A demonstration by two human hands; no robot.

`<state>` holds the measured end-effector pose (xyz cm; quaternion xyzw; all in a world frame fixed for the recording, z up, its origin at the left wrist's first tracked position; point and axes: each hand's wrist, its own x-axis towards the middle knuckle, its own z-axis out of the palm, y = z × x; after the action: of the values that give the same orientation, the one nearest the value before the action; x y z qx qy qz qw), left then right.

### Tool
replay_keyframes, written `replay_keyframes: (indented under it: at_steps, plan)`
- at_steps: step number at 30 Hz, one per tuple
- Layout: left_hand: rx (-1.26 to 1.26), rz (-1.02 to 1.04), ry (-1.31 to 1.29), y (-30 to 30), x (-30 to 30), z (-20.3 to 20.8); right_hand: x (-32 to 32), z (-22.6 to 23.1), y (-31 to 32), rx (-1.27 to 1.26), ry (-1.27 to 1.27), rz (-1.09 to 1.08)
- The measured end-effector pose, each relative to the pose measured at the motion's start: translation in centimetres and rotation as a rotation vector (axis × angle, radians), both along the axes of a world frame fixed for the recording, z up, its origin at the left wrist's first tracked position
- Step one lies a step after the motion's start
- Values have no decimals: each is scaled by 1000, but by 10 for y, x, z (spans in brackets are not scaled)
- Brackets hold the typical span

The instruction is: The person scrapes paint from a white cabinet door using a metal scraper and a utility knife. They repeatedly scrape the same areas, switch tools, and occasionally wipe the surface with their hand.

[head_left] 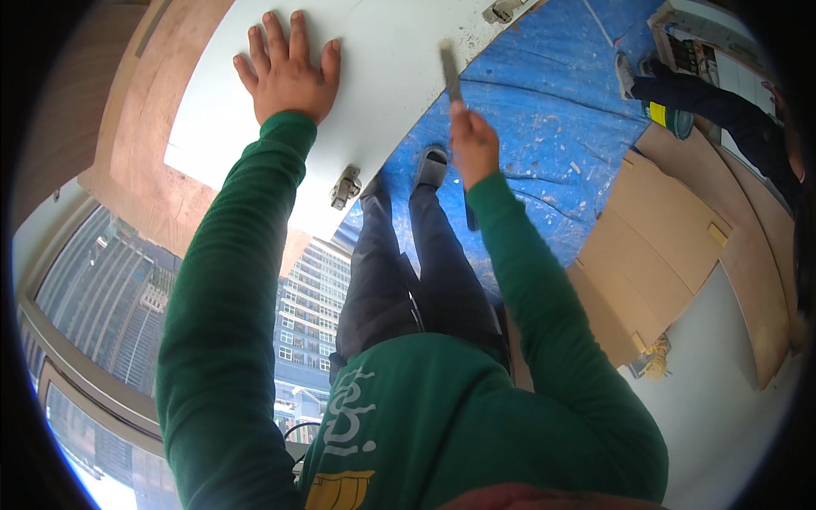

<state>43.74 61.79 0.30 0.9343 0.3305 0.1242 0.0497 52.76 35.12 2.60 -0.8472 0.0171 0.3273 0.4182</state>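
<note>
A white cabinet door (212, 110) lies flat on a wooden board, with metal hinges (346, 187) fitted along its right edge. My left hand (293, 81) is pressed flat on the door with its fingers spread. My right hand (474, 144) is closed round a narrow tool with a flat grey blade (450, 75); its exact kind is unclear. The blade's tip is at a rough, chipped patch (463, 44) near the door's right edge, between the hinges. Whether it touches the surface I cannot tell. A dark length (471, 211), perhaps the tool's handle, shows below the hand.
A paint-spotted blue tarp (544, 127) covers the floor under my sandals (432, 168). Flattened cardboard (654, 238) lies at right. Another person's leg (705, 93) is at far right by a green and yellow can (671, 119). A window (110, 289) is at left.
</note>
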Motion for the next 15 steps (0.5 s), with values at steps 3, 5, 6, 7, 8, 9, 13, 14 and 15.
replay_keyframes:
  at_steps: [3, 5, 6, 7, 8, 9, 13, 14, 15]
  plan:
    - [-3, -8, -37, 2, 1, 1, -46, -2, -28, 12, -12, 67]
    - [-3, -13, -51, 2, 0, 1, -31, 3, -16, 36, -28, 74]
    - [3, -12, -47, 4, -1, 1, -18, 3, -5, 93, 13, 36]
    - [4, -15, -48, 3, 0, 1, 0, 3, 5, 144, 46, -7]
    - [1, -11, -40, 2, 1, 0, 10, 1, 11, 198, 80, -48]
    - [-2, -7, -32, 1, 1, -1, 7, 0, 7, 183, 55, -58]
    - [-1, -13, -30, 1, 1, -1, -52, 8, -27, 37, 97, -50]
    - [3, -10, -31, 1, -1, -1, -45, 9, -24, 49, 35, 1]
    - [8, -8, -32, 3, -2, -1, -33, 4, -20, 62, -27, 52]
